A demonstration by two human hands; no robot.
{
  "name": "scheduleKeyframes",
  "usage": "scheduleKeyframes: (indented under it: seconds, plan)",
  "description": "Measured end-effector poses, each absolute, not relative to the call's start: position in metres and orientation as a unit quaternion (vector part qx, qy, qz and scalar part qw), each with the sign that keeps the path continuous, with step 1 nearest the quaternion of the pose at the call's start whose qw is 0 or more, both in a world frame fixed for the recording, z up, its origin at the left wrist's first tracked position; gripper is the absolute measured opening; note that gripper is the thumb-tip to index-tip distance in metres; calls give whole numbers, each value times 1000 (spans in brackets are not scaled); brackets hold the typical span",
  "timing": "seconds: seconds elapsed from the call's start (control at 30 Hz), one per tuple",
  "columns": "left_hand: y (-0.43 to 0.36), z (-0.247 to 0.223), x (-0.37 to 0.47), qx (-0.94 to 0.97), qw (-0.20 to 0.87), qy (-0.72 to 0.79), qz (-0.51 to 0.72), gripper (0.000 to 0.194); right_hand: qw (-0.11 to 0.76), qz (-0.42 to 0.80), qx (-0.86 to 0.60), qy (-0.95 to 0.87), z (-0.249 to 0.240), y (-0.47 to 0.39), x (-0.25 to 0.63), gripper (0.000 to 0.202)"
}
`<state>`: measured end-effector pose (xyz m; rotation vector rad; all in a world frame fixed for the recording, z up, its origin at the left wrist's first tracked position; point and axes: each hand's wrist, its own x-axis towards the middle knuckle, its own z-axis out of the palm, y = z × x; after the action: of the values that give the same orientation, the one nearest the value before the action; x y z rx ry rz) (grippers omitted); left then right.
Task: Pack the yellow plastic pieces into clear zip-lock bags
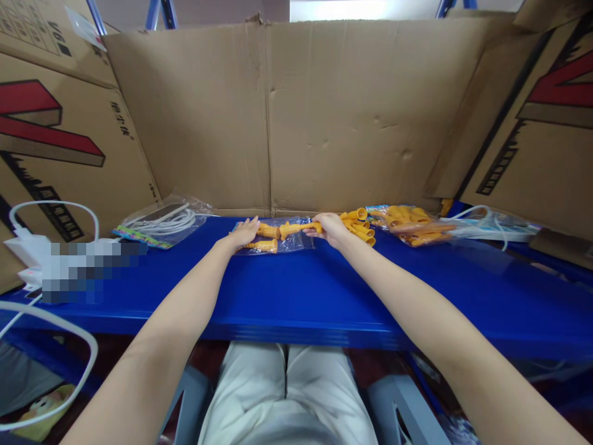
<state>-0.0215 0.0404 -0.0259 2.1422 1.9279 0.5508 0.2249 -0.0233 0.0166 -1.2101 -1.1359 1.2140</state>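
A clear plastic bag point(296, 242) lies on the blue shelf, with a few orange-yellow plastic pieces point(265, 246) in or on it. These are ribbed, with flared ends. My left hand point(244, 235) rests on the bag's left end, fingers stretched out over it. At the bag's right end, my right hand point(330, 228) pinches the narrow end of an orange-yellow plastic piece point(296, 228), whose wide end points left. Whether that piece is inside the bag or on top, I cannot tell. Several loose orange-yellow pieces point(361, 227) with hollow ends lie just right of my right hand.
Farther right lies a clear bag of orange-yellow pieces point(410, 224). A bagged white cable point(173, 219) is at the left, near white plugs and cords point(34, 253). Cardboard point(352, 117) walls the back and sides of the blue shelf point(296, 293).
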Motion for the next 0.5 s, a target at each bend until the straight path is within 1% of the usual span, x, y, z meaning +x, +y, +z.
scheduleKeyframes:
  seconds: [0.17,0.3,0.5]
  plan:
    - [41,-28,-21,721,97,659,190,67,506,570,-500,-411,14,-19,229,12]
    - [40,-28,-22,715,116,657,209,69,485,624,-465,-398,4,-18,223,13]
    - [44,-32,-25,705,133,653,242,71,473,655,-438,-394,-3,-19,219,12]
